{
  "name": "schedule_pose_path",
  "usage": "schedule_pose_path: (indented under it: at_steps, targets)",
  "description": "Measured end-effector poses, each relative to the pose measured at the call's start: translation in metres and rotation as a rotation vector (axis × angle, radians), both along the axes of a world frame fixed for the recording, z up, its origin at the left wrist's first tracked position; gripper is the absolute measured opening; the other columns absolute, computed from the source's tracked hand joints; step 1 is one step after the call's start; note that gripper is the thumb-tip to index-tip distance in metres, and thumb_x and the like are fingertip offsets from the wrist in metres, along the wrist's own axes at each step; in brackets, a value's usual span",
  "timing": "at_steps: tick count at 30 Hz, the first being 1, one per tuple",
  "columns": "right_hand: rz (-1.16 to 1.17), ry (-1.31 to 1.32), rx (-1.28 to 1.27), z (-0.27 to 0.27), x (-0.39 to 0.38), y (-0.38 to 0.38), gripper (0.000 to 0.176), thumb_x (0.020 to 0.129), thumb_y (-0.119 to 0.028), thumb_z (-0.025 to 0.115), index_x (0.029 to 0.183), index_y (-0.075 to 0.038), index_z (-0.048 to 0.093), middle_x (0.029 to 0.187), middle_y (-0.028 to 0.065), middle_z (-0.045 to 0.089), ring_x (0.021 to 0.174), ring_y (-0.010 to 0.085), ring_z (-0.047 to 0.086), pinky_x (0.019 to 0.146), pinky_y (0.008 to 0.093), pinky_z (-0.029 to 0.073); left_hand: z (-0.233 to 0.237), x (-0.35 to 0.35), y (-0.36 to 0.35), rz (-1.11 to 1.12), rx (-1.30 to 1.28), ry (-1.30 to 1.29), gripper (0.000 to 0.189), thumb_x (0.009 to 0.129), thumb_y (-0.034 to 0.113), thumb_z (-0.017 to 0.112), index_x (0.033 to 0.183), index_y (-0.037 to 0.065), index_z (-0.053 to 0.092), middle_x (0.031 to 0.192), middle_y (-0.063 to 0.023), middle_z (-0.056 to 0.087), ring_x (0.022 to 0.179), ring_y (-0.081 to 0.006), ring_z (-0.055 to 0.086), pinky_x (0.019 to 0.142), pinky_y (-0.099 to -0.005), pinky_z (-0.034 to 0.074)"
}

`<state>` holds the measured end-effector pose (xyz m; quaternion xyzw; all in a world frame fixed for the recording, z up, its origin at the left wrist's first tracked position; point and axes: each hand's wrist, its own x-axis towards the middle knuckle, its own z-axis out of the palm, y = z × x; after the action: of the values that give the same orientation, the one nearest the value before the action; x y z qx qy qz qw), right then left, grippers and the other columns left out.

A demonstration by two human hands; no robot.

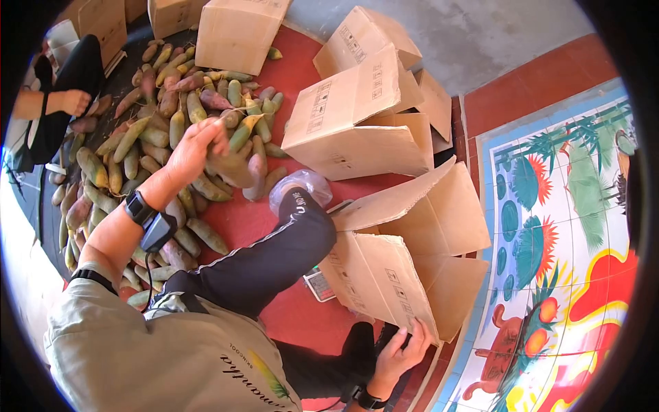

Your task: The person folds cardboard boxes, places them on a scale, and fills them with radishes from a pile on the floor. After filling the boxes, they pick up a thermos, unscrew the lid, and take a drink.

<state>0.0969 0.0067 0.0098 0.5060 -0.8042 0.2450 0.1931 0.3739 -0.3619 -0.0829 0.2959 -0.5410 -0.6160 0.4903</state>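
As my left hand [194, 150] is clutching a half-hidden, oblong green-purple fruit [235, 169], my right hand [398, 353] is pinching a cardboard box [374, 275].

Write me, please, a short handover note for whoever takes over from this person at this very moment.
Left hand: closed on one long green-purple fruit, lifted above the fruit pile.
Right hand: gripping the flap edge of the open carton beside the knee.
More cartons stand beyond the pile; another person's hand is at its far side.
Done: cannot tell, as the carton's inside is hidden.
Left: a large pile lies on the floor.
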Motion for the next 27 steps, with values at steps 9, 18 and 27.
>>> schedule_pose_path:
  at_steps: [9, 18, 27]
  targets:
    - [0.242, -0.129, 0.039, 0.012, 0.033, -0.025, 0.062, 0.071, -0.011, 0.068, 0.125, 0.0, 0.042, 0.12, 0.02, 0.051, 0.11, 0.0346, 0.05, 0.095, 0.0408, 0.038, 0.124, -0.073, 0.093, -0.57, 0.15, 0.649, 0.037, 0.095, 0.032, 0.038, 0.064, 0.013, 0.037, 0.05, 0.0033, 0.036, 0.051, -0.013, 0.041, 0.068, -0.0332, 0.041]
    - [0.14, -0.65, 0.064, 0.006, 0.045, -0.005, 0.066, 0.066, -0.014, 0.071, 0.123, 0.004, 0.043, 0.113, 0.0143, 0.053, 0.103, 0.0265, 0.053, 0.092, 0.0362, 0.04, 0.102, -0.106, 0.122, -0.859, 0.374, 0.803, 0.034, 0.097, 0.028, 0.037, 0.07, 0.008, 0.043, 0.059, -0.0025, 0.043, 0.061, -0.0176, 0.044, 0.07, -0.0326, 0.039]
    - [-0.063, -0.437, -0.456, 0.033, 0.012, 0.025, 0.046, 0.079, -0.018, 0.048, 0.118, 0.006, 0.044, 0.106, 0.0141, 0.05, 0.093, 0.023, 0.051, 0.084, 0.0325, 0.043, 0.037, -0.085, 0.091, -0.612, 0.134, 0.096, 0.03, 0.095, 0.026, 0.047, 0.111, 0.002, 0.054, 0.105, -0.0074, 0.059, 0.1, -0.0161, 0.054, 0.091, -0.0315, 0.04]
